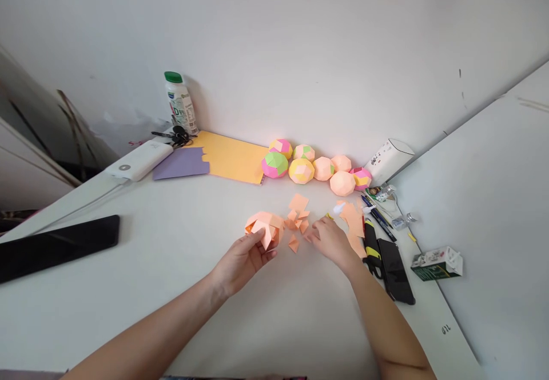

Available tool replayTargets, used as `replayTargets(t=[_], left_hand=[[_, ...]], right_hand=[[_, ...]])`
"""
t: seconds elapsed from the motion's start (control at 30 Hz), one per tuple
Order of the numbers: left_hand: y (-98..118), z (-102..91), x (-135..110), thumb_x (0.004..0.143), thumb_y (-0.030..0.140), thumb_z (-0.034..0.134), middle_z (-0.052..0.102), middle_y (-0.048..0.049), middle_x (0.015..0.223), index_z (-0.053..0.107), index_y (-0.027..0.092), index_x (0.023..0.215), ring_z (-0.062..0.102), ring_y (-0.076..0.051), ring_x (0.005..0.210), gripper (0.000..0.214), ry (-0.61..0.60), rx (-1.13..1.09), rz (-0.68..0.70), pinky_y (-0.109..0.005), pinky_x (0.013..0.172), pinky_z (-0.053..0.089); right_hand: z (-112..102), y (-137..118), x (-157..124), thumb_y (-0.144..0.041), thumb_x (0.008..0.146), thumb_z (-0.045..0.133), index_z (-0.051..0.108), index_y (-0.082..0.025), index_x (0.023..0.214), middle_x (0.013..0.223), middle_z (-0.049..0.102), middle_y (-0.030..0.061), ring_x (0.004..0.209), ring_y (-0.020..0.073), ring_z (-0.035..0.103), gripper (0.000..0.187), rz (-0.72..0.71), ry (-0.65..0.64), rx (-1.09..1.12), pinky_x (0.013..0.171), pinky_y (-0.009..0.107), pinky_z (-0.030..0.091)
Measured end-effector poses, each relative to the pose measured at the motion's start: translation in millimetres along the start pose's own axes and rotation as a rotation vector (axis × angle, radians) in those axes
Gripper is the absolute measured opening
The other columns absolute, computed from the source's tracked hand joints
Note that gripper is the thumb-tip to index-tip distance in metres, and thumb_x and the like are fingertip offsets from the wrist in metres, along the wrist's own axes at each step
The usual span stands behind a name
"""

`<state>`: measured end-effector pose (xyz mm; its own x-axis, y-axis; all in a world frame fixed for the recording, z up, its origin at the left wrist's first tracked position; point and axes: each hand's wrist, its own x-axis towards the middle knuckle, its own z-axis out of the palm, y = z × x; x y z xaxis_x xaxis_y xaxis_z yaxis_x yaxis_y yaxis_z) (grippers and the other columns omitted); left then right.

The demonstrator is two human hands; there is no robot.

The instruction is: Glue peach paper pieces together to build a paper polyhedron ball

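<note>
Peach paper formed the half-built ball (263, 228), low over the white table (171, 288) and pinched at a flap by the left hand (242, 260). The right hand (332, 242), fingers curled, touched the loose folded pieces (298, 220) beside it; whether it gripped one was unclear. The green-capped bottle (180, 103) and small carton (437, 263) hid their contents.
</note>
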<state>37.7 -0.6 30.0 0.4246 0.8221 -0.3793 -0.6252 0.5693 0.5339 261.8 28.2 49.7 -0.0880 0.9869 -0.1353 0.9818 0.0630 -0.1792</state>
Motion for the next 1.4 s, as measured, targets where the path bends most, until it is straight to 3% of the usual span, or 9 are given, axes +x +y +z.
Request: replayTargets(t=[0.17, 0.3, 0.43, 0.53, 0.8, 1.1, 1.27, 1.33, 1.4], left_hand=[[-1.6, -1.4, 0.7, 0.08, 0.032, 0.067, 0.063, -0.0051, 0.092, 0.061, 0.015, 0.061, 0.061, -0.018, 0.093, 0.026, -0.004, 0.003, -0.023, -0.027, 0.078, 0.054], [-1.8, -3.7, 1.1, 0.081, 0.034, 0.067, 0.064, -0.0056, 0.093, 0.057, 0.015, 0.057, 0.06, -0.022, 0.105, 0.032, -0.019, 0.005, -0.014, -0.028, 0.085, 0.053], [-1.8, -1.7, -0.9, 0.082, 0.035, 0.065, 0.064, -0.0053, 0.093, 0.056, 0.015, 0.056, 0.057, -0.024, 0.113, 0.034, -0.059, -0.003, 0.008, -0.028, 0.09, 0.052], [-1.8, 2.1, -2.8, 0.082, 0.033, 0.065, 0.065, -0.0049, 0.091, 0.056, 0.015, 0.057, 0.061, -0.02, 0.104, 0.032, -0.053, -0.016, 0.019, -0.029, 0.092, 0.052], [-2.5, 5.7, -3.0, 0.083, 0.026, 0.064, 0.06, -0.0008, 0.072, 0.057, 0.015, 0.059, 0.059, -0.011, 0.076, 0.028, -0.023, -0.041, 0.04, -0.027, 0.085, 0.055], [-0.3, 8.0, -4.1, 0.08, 0.032, 0.067, 0.061, -0.0035, 0.08, 0.052, 0.015, 0.055, 0.058, -0.013, 0.076, 0.034, -0.063, 0.014, 0.098, -0.029, 0.083, 0.054], [1.8, 7.8, -5.9, 0.078, 0.035, 0.069, 0.06, -0.0042, 0.082, 0.056, 0.015, 0.057, 0.059, -0.015, 0.084, 0.031, -0.07, 0.066, 0.092, -0.029, 0.084, 0.054], [1.9, 6.7, -6.1, 0.078, 0.035, 0.069, 0.058, -0.0034, 0.077, 0.056, 0.016, 0.056, 0.058, -0.017, 0.091, 0.032, -0.066, 0.078, 0.107, -0.029, 0.086, 0.053], [1.5, 5.4, -6.1, 0.079, 0.035, 0.068, 0.055, -0.0029, 0.073, 0.056, 0.016, 0.055, 0.057, -0.018, 0.095, 0.033, -0.073, 0.087, 0.118, -0.029, 0.086, 0.053]], right_hand=[[6.2, -1.7, 4.2, -0.011, 0.08, 0.056, 0.064, -0.017, 0.072, 0.085, 0.064, 0.0076, 0.083, 0.0205, 0.059, 0.012, -0.043, -0.031, 0.045, 0.059, 0.025, 0.036], [-0.6, -11.5, -2.9, -0.023, 0.086, 0.055, 0.06, -0.019, 0.069, 0.075, 0.063, 0.0027, 0.07, 0.016, 0.057, 0.019, -0.099, 0.016, 0.144, 0.058, 0.024, 0.038], [-3.1, -26.3, -19.8, -0.036, 0.088, 0.054, 0.058, -0.02, 0.069, 0.066, 0.061, -0.0009, 0.06, 0.013, 0.053, 0.026, -0.194, 0.069, 0.51, 0.058, 0.024, 0.043], [3.1, -36.9, -30.7, -0.035, 0.084, 0.059, 0.06, -0.02, 0.071, 0.065, 0.061, -0.0007, 0.06, 0.0132, 0.054, 0.021, -0.236, 0.101, 0.725, 0.057, 0.025, 0.043], [18.7, -48.2, -35.4, -0.038, 0.086, 0.056, 0.055, -0.02, 0.069, 0.056, 0.053, -0.0026, 0.051, 0.0111, 0.044, 0.025, -0.278, 0.2, 0.765, 0.051, 0.024, 0.037], [15.1, -48.3, -36.8, -0.046, 0.089, 0.052, 0.051, -0.023, 0.07, 0.051, 0.049, -0.0042, 0.046, 0.0115, 0.04, 0.03, -0.322, 0.118, 0.653, 0.046, 0.023, 0.031], [-3.5, -38.4, -37.1, -0.048, 0.085, 0.057, 0.058, -0.023, 0.086, 0.075, 0.066, 0.0018, 0.063, 0.0166, 0.061, 0.025, -0.357, 0.049, 0.446, 0.056, 0.025, 0.039], [-16.9, -23.3, -35.0, -0.047, 0.079, 0.064, 0.059, -0.023, 0.077, 0.07, 0.066, 0.002, 0.065, 0.0191, 0.062, 0.024, -0.284, 0.0, 0.271, 0.056, 0.025, 0.038], [-30.0, -2.8, -29.7, -0.043, 0.077, 0.066, 0.055, -0.021, 0.063, 0.059, 0.061, 0.004, 0.061, 0.022, 0.061, 0.028, -0.071, 0.005, 0.038, 0.054, 0.027, 0.035]])
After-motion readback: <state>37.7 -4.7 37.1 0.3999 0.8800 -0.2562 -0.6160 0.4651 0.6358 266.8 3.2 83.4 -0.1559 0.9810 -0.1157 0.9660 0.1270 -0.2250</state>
